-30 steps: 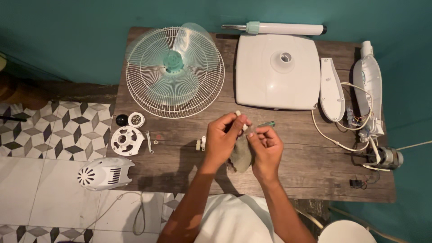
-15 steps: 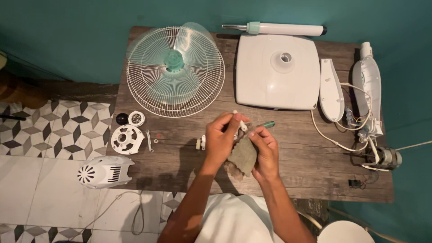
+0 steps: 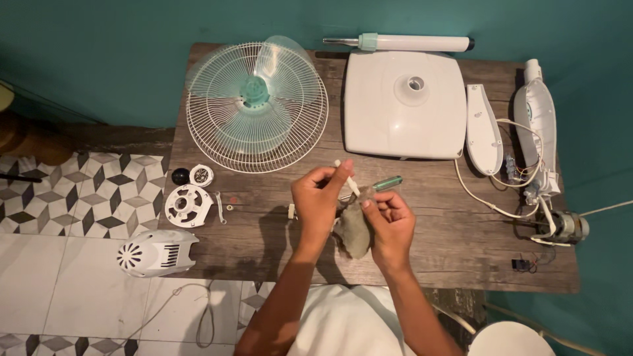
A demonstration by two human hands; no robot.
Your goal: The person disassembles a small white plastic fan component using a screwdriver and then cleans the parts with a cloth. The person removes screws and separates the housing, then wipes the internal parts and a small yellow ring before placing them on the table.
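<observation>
- The left hand, just left of frame centre, pinches a small whitish, stick-like part between thumb and fingers; the part's long axis slants from upper left to lower right, its free end poking up past the fingertips.
- The right hand, just right of centre, is closed around a grey rag, which hangs bunched between the two hands and below them.
- The whitish part lies above the rag, up and to the left of the right hand; the left hand is the one that has it, while the right hand's fingers come close to its lower end.
- A green-handled screwdriver lies on the tabletop just above the right hand, its axis near level, rising slightly to the right.
- Counted: one rag, one whitish part in hand, one screwdriver, two hands.
- Upper left of the tabletop: one wire fan guard with pale green blades lying on it.
- Upper centre: one white square fan base, and above it one white pole.
- Right side: two long white housing shells, with wires and one small motor below them.
- Left edge: one round white disc piece, one smaller ring, one black knob, and one white vented motor cover at the lower left.
</observation>
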